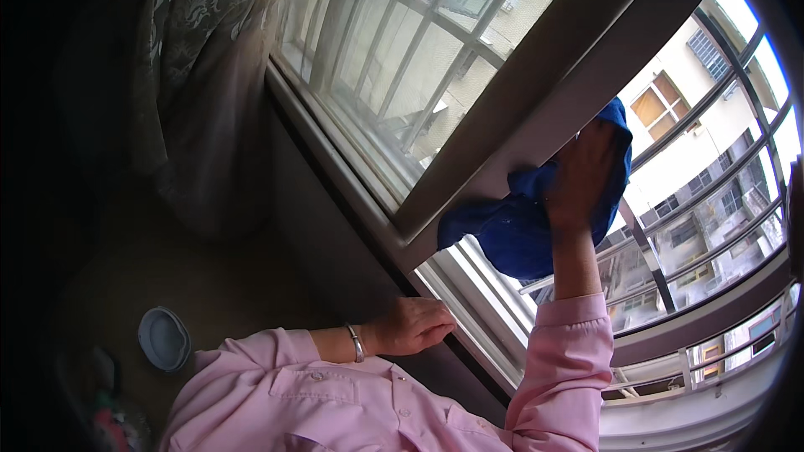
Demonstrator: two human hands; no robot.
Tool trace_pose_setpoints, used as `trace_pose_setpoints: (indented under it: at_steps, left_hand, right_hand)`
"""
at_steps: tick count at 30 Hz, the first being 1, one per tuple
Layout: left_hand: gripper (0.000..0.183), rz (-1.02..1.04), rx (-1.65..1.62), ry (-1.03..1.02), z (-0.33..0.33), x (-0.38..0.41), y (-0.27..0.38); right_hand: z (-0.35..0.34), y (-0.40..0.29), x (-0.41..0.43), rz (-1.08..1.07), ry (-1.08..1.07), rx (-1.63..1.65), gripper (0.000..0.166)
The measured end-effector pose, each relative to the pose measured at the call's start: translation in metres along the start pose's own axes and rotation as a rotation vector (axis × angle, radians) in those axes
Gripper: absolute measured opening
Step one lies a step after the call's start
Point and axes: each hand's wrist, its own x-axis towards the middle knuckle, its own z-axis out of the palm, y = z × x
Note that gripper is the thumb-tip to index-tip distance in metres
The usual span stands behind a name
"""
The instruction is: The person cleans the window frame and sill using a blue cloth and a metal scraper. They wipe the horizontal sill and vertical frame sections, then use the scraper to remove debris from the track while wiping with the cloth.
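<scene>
A blue cloth (515, 235) hangs against the edge of the grey window frame (534, 107). My right hand (581, 169), slightly blurred, presses the cloth against the glass side of the frame, with cloth showing on both sides of the fingers. Lower down, my left hand (411, 326), with a metal bangle on the wrist, rests by the window sill (465, 307) with its fingers curled in. Nothing shows in the left hand. Behind the frame is a glass pane (389, 75) with bars beyond it.
A patterned curtain (207, 25) hangs at the upper left. On the dark floor at the lower left stands a round light-coloured basin (164, 339), with blurred items beside it. Curved metal bars (678, 119) run outside the window on the right, with buildings behind.
</scene>
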Motion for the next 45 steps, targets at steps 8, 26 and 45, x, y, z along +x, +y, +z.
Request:
trace_pose_setpoints:
  at_steps: [8,26,45]
  left_hand:
    - [0.005,-0.006,0.129,0.000,-0.027,-0.002,0.001]
    - [0.023,-0.149,0.235,-0.329,0.038,-0.009,0.013]
    - [0.038,-0.814,-0.631,-0.096,0.132,-0.008,0.057]
  right_hand:
    - [0.044,-0.095,-0.118,-0.330,-0.171,0.140,0.035]
    - [-0.072,-0.002,-0.317,0.464,-0.591,0.591,0.032]
    - [-0.116,0.151,-0.323,0.962,0.134,0.948,0.056]
